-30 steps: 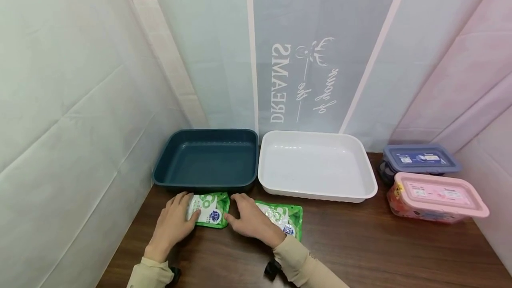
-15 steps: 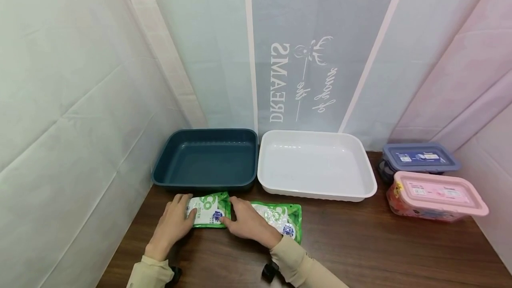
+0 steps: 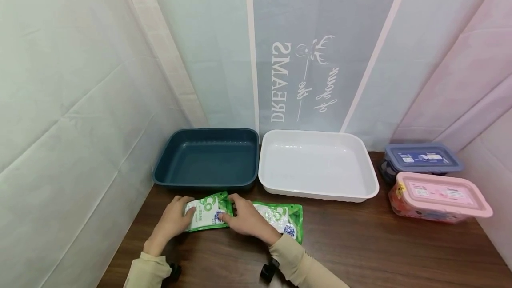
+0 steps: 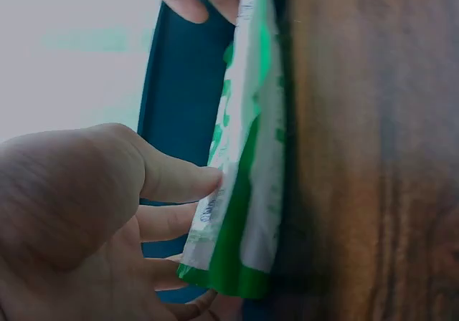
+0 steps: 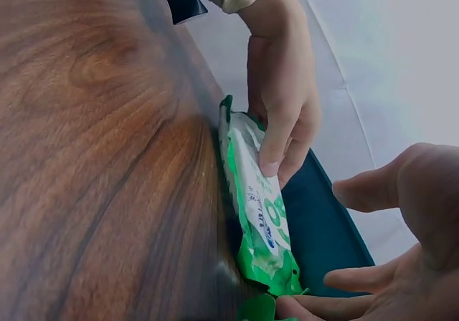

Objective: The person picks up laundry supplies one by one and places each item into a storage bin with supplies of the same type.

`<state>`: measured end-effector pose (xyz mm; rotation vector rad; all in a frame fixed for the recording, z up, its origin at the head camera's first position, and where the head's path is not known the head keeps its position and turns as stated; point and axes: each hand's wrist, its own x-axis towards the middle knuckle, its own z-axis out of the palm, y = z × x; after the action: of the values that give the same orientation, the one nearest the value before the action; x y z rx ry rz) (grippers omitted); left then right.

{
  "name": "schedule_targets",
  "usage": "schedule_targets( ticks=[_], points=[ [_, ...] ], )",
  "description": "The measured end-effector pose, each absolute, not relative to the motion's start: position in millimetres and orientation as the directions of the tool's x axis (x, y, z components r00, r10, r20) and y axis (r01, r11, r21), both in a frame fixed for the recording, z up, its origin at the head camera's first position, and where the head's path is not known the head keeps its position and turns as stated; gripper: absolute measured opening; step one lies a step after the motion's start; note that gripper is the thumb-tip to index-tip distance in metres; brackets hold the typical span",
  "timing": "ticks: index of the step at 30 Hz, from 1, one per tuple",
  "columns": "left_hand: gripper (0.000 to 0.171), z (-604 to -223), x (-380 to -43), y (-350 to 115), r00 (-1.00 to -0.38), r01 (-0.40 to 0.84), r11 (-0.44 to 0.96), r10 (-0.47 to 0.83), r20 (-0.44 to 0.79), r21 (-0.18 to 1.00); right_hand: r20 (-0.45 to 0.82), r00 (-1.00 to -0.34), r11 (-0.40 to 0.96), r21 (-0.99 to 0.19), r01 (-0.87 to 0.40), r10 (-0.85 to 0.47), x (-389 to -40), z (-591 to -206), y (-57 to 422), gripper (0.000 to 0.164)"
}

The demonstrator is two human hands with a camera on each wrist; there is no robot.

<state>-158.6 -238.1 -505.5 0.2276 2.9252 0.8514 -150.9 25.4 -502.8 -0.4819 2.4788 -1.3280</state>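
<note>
A green-and-white plastic pouch (image 3: 205, 211) lies at the front of the dark teal tray in the head view. My left hand (image 3: 171, 220) grips its left end; in the left wrist view the thumb (image 4: 190, 181) presses the printed face and the fingers reach behind. At the other end is my right hand (image 3: 249, 220). In the right wrist view its thumb (image 5: 366, 190) stands apart from the pouch, while lower fingers reach the pouch's green end. A second green-and-white pouch (image 3: 295, 218) lies flat to the right, partly hidden under the right hand and wrist.
Behind the pouches stand the dark teal tray (image 3: 212, 163) and a white tray (image 3: 316, 168), side by side against the curtain. Two lidded boxes, one blue (image 3: 424, 158) and one pink (image 3: 440, 194), sit at the right. A pale fabric wall (image 3: 80, 146) borders the left side.
The pouch has turned slightly, its left end lower in the head view and nearer the person. The right hand has shifted a little left, its thumb now overlapping the pouch's right end.
</note>
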Motion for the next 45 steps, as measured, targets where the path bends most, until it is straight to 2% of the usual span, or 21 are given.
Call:
schedule_targets(
  ticks=[13,20,25,33,45],
  points=[
    [0.024,-499,-165,-257,-0.963,-0.001,0.729,0.185,-0.197,0.685,-0.046,-0.906,0.443,-0.882,-0.162,-0.422,-151,-505,29,0.060],
    [0.024,-502,-171,-271,-0.898,-0.006,0.535,0.368,-0.239,0.845,-0.038,-0.905,0.411,-0.898,-0.156,-0.425,-152,-505,30,0.058],
    [0.029,-506,-173,-280,-0.856,-0.059,0.436,0.441,-0.271,0.898,-0.043,-0.901,0.391,-0.909,-0.145,-0.432,-154,-506,29,0.058],
    [0.029,-512,-174,-288,-0.824,-0.116,0.320,0.497,-0.272,0.940,-0.065,-0.902,0.396,-0.910,-0.122,-0.426,-155,-508,29,0.058],
    [0.020,-508,-173,-289,-0.812,-0.134,0.187,0.543,-0.216,0.973,-0.041,-0.899,0.400,-0.904,-0.153,-0.436,-156,-503,33,0.055]
  ],
)
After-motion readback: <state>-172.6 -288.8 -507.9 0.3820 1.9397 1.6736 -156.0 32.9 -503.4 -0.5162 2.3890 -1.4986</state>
